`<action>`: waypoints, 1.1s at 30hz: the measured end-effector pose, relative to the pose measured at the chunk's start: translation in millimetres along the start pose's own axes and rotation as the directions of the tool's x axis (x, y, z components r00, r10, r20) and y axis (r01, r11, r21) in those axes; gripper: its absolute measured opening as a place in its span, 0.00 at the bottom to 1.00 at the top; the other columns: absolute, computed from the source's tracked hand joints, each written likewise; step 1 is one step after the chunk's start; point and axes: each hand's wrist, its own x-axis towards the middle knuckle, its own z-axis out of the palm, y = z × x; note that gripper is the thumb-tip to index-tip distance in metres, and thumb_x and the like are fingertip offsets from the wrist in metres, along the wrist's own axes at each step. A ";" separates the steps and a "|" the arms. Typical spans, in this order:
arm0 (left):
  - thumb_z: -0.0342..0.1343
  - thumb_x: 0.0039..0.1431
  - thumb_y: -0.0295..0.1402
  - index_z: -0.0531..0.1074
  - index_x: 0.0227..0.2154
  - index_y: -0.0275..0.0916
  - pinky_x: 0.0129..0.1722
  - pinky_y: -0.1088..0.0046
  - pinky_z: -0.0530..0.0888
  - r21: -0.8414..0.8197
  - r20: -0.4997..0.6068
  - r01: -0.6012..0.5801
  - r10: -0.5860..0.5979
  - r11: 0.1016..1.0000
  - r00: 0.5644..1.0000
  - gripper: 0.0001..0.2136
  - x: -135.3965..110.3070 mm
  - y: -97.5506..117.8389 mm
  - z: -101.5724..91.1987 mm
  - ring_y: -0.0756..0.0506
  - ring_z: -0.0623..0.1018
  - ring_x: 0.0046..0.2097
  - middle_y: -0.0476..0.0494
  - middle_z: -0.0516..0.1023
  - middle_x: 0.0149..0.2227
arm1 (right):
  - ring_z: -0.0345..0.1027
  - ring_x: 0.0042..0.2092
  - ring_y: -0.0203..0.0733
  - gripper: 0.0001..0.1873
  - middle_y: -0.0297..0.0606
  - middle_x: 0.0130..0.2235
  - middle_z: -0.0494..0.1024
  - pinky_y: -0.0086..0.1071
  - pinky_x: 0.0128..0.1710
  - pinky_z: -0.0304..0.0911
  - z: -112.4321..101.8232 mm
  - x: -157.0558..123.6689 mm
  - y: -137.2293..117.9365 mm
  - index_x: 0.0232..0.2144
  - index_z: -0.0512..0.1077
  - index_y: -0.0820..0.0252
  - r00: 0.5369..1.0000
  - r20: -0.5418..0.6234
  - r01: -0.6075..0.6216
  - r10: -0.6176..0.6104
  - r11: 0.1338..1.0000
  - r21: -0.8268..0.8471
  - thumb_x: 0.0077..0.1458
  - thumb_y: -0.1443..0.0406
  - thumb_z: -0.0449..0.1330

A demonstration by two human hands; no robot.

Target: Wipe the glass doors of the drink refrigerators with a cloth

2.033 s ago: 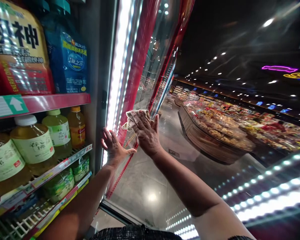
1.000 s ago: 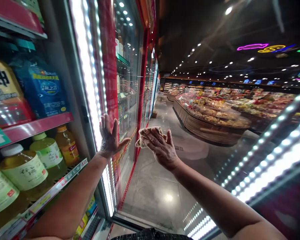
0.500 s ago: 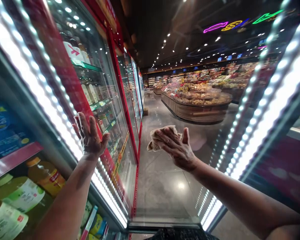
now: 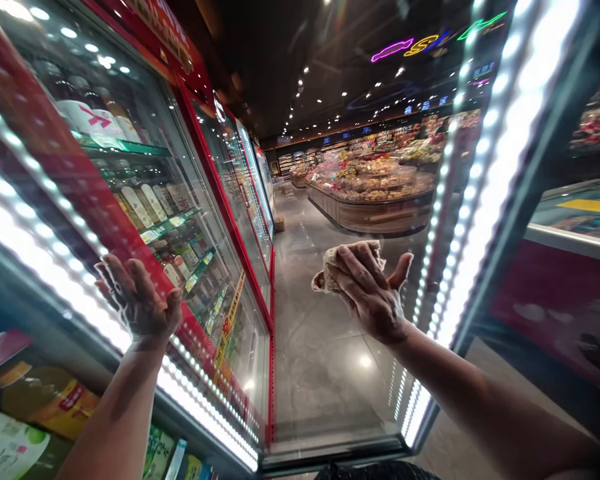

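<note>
My right hand (image 4: pixel 375 297) presses a crumpled beige cloth (image 4: pixel 333 259) flat against the clear glass door (image 4: pixel 325 380), with the fingers laid over it and the thumb stretched out to the right. Part of the cloth pokes out left of the fingertips. Holding nothing, my left hand (image 4: pixel 147 303) is raised with its fingers spread, beside the bright LED strip (image 4: pixel 200 383) on the door's left edge. Whether that palm touches the glass or the frame, I cannot tell.
Bottled drinks (image 4: pixel 45 400) stand on shelves at the lower left. Red-framed display fridges (image 4: pixel 185 120) line the left. Another LED strip (image 4: pixel 500 153) runs down the door's right side. Beyond the glass are a wooden display island (image 4: pixel 370 212) and a chest freezer (image 4: pixel 570 233).
My right hand and the cloth have shifted right over the glass. The left hand appears further left and lower, and the whole view has turned, with the right LED strip now nearer the middle.
</note>
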 end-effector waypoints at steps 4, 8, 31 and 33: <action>0.53 0.66 0.48 0.36 0.74 0.49 0.68 0.28 0.47 0.030 -0.029 -0.003 0.004 1.000 1.000 0.42 -0.3 1.2 0.5 0.23 0.45 0.74 0.36 0.33 0.77 | 0.53 0.72 0.49 0.29 0.42 0.68 0.66 0.58 0.74 0.36 -1.9 -18.8 -0.3 0.65 0.67 0.49 1.000 0.012 -0.024 0.023 0.999 0.049 0.65 0.73 0.56; 0.53 0.66 0.47 0.35 0.74 0.54 0.70 0.30 0.44 0.036 -0.014 0.006 -0.005 0.999 1.000 0.41 1.7 3.8 -2.9 0.25 0.43 0.75 0.41 0.37 0.77 | 0.52 0.72 0.47 0.30 0.43 0.67 0.68 0.49 0.74 0.47 -2.7 -25.5 18.8 0.67 0.65 0.53 0.999 -0.027 0.033 -0.032 0.997 0.070 0.65 0.74 0.54; 0.59 0.63 0.43 0.34 0.73 0.54 0.72 0.38 0.35 -0.112 0.165 -0.284 0.300 0.952 0.940 0.45 19.5 252.3 73.3 0.32 0.49 0.75 0.43 0.45 0.75 | 0.46 0.74 0.51 0.30 0.47 0.72 0.57 0.52 0.73 0.49 -7.1 -45.5 86.0 0.68 0.61 0.55 0.966 -0.195 -0.177 0.169 0.984 -0.026 0.66 0.71 0.54; 0.59 0.64 0.44 0.37 0.73 0.53 0.72 0.38 0.36 -0.109 0.172 -0.271 0.286 0.956 0.943 0.43 18.4 252.9 76.8 0.32 0.49 0.74 0.43 0.47 0.75 | 0.47 0.73 0.49 0.31 0.46 0.71 0.59 0.51 0.72 0.51 -8.5 -49.3 90.0 0.69 0.59 0.54 0.979 -0.158 -0.134 0.128 0.991 -0.026 0.66 0.74 0.53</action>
